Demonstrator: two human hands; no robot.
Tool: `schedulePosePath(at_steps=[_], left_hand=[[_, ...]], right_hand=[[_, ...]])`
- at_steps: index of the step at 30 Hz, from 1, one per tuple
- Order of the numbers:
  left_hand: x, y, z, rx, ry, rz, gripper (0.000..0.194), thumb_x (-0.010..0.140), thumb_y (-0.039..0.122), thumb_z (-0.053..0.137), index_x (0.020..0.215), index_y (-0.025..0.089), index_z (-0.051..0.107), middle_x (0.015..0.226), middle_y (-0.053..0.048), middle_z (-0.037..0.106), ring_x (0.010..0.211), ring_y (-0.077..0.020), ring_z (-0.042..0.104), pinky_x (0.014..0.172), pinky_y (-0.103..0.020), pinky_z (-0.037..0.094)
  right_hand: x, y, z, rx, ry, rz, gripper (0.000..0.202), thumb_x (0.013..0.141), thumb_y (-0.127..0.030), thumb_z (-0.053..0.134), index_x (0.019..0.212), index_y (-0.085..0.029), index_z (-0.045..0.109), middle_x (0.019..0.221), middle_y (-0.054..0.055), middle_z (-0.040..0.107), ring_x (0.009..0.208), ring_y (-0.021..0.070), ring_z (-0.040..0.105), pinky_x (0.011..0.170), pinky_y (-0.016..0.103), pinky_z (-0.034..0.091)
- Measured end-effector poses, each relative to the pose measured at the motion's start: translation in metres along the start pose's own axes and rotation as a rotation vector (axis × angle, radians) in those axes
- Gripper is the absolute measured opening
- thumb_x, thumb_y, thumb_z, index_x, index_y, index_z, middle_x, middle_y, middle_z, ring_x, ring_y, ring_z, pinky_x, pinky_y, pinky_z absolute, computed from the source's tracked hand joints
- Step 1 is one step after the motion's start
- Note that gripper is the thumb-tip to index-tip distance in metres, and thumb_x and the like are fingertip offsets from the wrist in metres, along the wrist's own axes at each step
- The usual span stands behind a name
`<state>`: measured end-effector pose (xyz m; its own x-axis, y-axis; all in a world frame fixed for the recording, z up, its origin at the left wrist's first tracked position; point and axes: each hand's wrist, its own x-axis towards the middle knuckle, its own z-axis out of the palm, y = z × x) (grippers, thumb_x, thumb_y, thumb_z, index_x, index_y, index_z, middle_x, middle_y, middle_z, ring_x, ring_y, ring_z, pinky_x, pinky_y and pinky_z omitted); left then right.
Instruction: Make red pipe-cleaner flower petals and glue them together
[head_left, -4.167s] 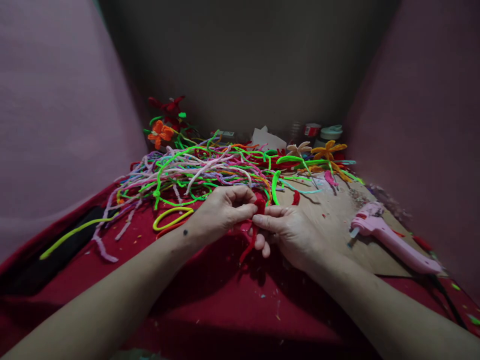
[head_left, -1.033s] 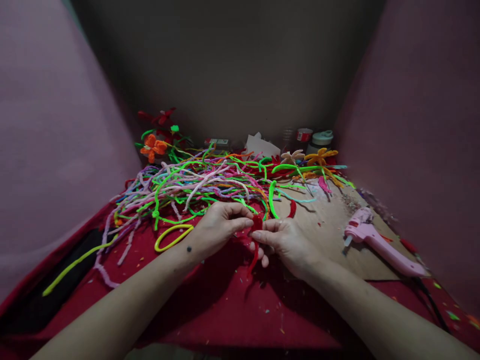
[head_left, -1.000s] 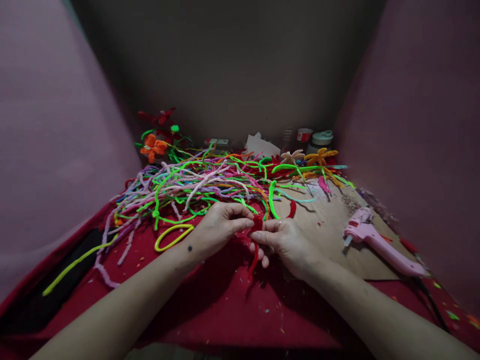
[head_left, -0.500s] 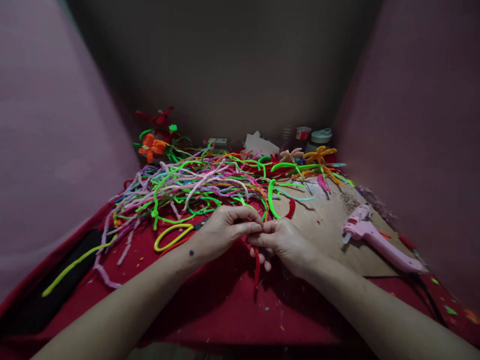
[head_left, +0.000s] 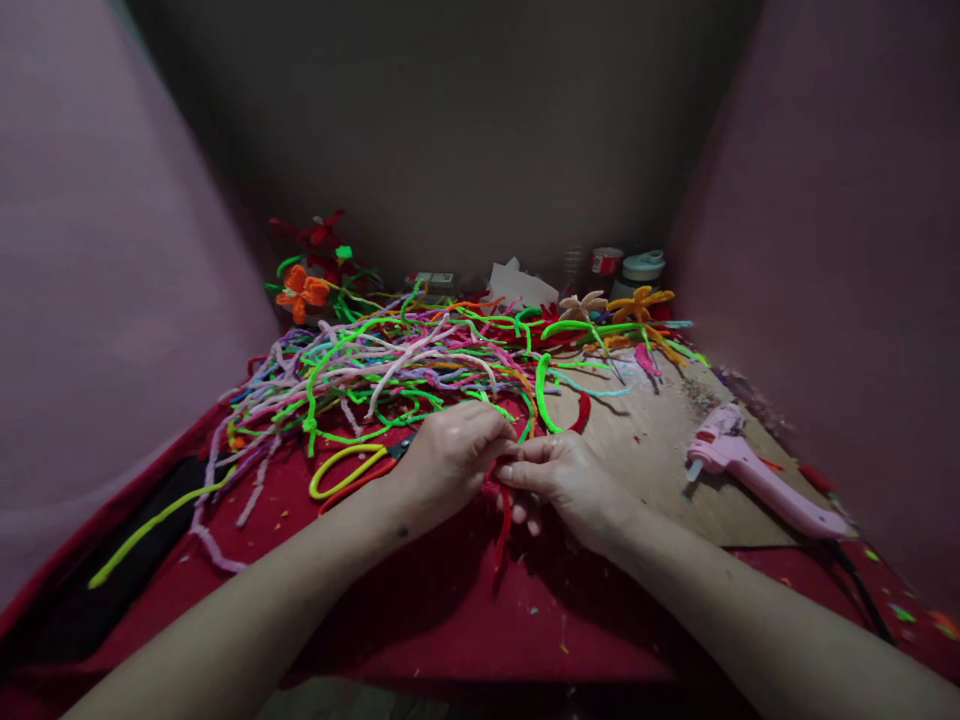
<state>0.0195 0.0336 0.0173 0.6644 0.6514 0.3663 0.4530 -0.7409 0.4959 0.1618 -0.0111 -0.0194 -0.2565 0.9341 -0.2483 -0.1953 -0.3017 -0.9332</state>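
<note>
My left hand (head_left: 457, 450) and my right hand (head_left: 566, 478) meet over the front part of the red cloth, their fingertips pinched together. Between them they grip a red pipe cleaner (head_left: 502, 535), whose loose end hangs down below the fingers. My left hand's fingers are curled and partly hide the grip. Just left of my left wrist lie scissors (head_left: 349, 475) with yellow and orange-red handles. Behind the hands spreads a tangled heap of many-coloured pipe cleaners (head_left: 405, 365).
A pink glue gun (head_left: 757, 475) rests on a wooden board (head_left: 637, 450) at the right. Pipe-cleaner flowers, among them an orange one (head_left: 302, 290), stand at the back left. A lidded jar (head_left: 643, 268) and white paper (head_left: 520, 287) are at the back.
My left hand has rolled over, so more of its back shows. The hanging end of the red pipe cleaner has swung a little to the left.
</note>
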Motion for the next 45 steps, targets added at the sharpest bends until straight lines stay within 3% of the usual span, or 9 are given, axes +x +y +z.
schedulePosePath(at_steps=[4,8,11,16,25,30,35,40,45], left_hand=[[0.004,0.005,-0.006,-0.253,0.004,-0.225,0.015,0.079,0.024,0.052,0.078,0.016,0.064,0.067,0.000,0.061,0.062,-0.0109,0.052,0.060,-0.021,0.040],[0.006,0.007,-0.010,-0.559,-0.146,-0.449,0.017,0.074,0.027,0.058,0.081,0.014,0.066,0.067,0.001,0.062,0.059,-0.0105,0.053,0.057,-0.021,0.041],[0.004,0.008,-0.005,-0.548,-0.148,-0.450,0.013,0.072,0.024,0.060,0.072,0.013,0.066,0.063,0.000,0.061,0.059,-0.0111,0.053,0.056,-0.021,0.040],[0.003,0.010,-0.001,-0.269,0.063,-0.324,0.016,0.074,0.023,0.058,0.061,0.015,0.063,0.056,0.002,0.055,0.055,-0.0094,0.048,0.055,-0.020,0.036],[0.003,0.003,-0.012,-0.514,-0.116,-0.509,0.016,0.068,0.028,0.064,0.069,0.013,0.061,0.060,0.003,0.055,0.055,-0.0082,0.045,0.052,-0.020,0.034],[-0.003,-0.002,0.003,-0.808,0.012,-0.543,0.021,0.073,0.035,0.063,0.075,0.014,0.059,0.063,0.002,0.055,0.055,-0.0082,0.048,0.053,-0.020,0.036],[-0.008,-0.002,0.021,-1.107,-0.114,-0.647,0.022,0.070,0.031,0.067,0.075,0.011,0.058,0.065,-0.002,0.058,0.053,-0.0087,0.051,0.052,-0.021,0.039],[-0.007,0.005,0.023,-1.123,-0.091,-0.624,0.019,0.070,0.026,0.067,0.076,0.009,0.061,0.065,-0.001,0.057,0.050,-0.0063,0.047,0.049,-0.020,0.038],[-0.007,0.010,0.022,-1.096,-0.075,-0.595,0.019,0.071,0.027,0.066,0.070,0.011,0.057,0.060,0.001,0.053,0.048,-0.0060,0.047,0.049,-0.020,0.038]], right_hand=[[0.000,0.003,-0.004,0.003,0.030,-0.006,0.022,0.067,-0.032,0.065,0.057,-0.015,0.055,0.042,-0.002,0.056,0.029,0.0061,0.044,0.029,0.016,0.030],[0.000,0.002,-0.005,0.011,0.041,0.002,0.023,0.066,-0.033,0.066,0.057,-0.016,0.054,0.042,-0.002,0.056,0.029,0.0062,0.043,0.027,0.016,0.028],[-0.001,0.000,-0.003,0.006,0.037,0.006,0.019,0.064,-0.030,0.065,0.057,-0.014,0.057,0.043,-0.002,0.057,0.030,0.0063,0.044,0.028,0.016,0.031],[0.001,0.000,-0.003,0.023,0.051,-0.008,0.022,0.064,-0.032,0.066,0.057,-0.016,0.053,0.039,-0.003,0.055,0.028,0.0063,0.042,0.028,0.016,0.029],[0.002,-0.002,-0.007,0.159,0.171,-0.147,0.024,0.063,-0.030,0.071,0.054,-0.014,0.055,0.044,-0.005,0.049,0.037,0.0045,0.039,0.036,0.020,0.026],[0.004,-0.006,-0.006,0.296,0.239,-0.191,0.019,0.057,-0.027,0.074,0.061,-0.013,0.062,0.048,-0.006,0.046,0.041,0.0034,0.032,0.039,0.021,0.019],[0.005,-0.004,-0.006,0.337,0.234,-0.226,0.020,0.059,-0.028,0.074,0.059,-0.013,0.060,0.048,-0.006,0.044,0.041,0.0030,0.030,0.039,0.021,0.017],[0.004,-0.004,-0.006,0.398,0.147,-0.228,0.016,0.061,-0.023,0.073,0.058,-0.012,0.061,0.047,-0.005,0.047,0.040,0.0026,0.031,0.039,0.019,0.020],[0.004,-0.007,-0.003,0.472,0.197,-0.195,0.014,0.058,-0.021,0.074,0.064,-0.012,0.066,0.054,-0.003,0.053,0.043,0.0032,0.034,0.039,0.019,0.021]])
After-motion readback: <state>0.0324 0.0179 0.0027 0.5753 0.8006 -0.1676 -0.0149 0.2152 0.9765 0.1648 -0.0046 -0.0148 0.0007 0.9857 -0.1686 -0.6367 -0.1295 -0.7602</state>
